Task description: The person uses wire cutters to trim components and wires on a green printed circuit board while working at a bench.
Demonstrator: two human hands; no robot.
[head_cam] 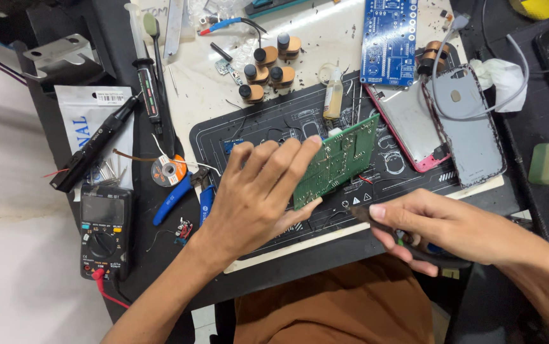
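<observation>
Head view shows the left hand [258, 191] pinching a green rectangular circuit board [338, 159] tilted above the black work mat [274, 127], while the right hand [440, 226] grips a dark slim tool [366, 215] aimed at its lower edge, seemingly mid-soldering.

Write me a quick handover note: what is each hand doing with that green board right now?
Left hand: holds the green rectangular circuit board tilted up on edge over the black work mat.
Right hand: grips a dark slim hand tool, tip near the board's lower edge; touching or not, I cannot tell.
Nearby: blue-handled pliers, black multimeter.
Done or left: not visible from here.
</observation>
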